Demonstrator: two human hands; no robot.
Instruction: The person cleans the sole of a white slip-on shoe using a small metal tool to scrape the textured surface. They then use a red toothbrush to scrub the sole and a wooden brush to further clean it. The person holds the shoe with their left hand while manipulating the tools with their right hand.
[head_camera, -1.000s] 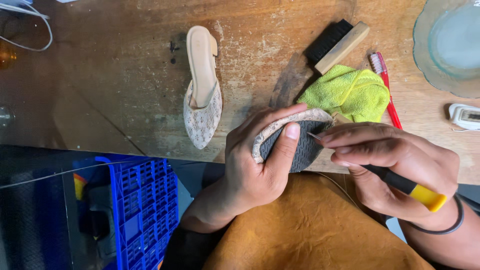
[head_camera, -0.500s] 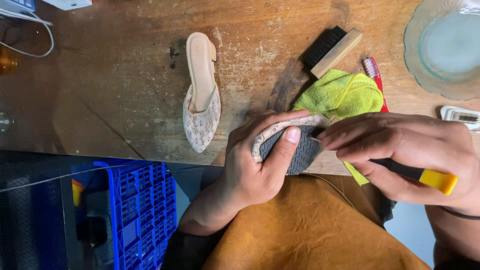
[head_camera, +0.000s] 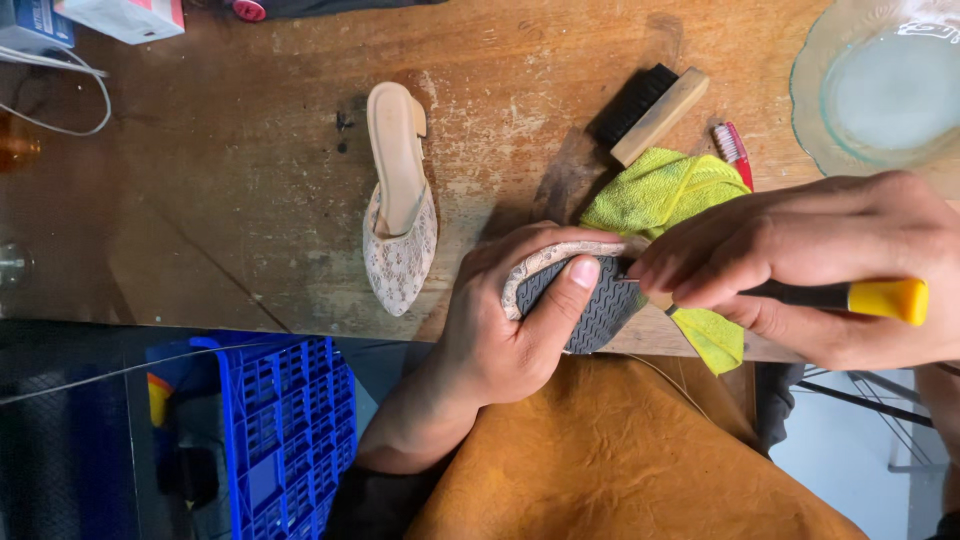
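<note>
Head view: a lace-patterned shoe (head_camera: 398, 215) is laid on worn wood; beside it a ridged rubber sole (head_camera: 590, 305) is gripped by the left hand (head_camera: 500, 330) — a yellow-handled tool (head_camera: 860, 297) is clenched in the right hand (head_camera: 810, 260) over a fuzzy yellow cloth (head_camera: 670, 190).

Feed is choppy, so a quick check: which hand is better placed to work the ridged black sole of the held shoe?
Right. The right hand grips the yellow-handled tool, its tip at the ridged black sole. The left hand is occupied gripping the shoe, thumb across the sole.
</note>
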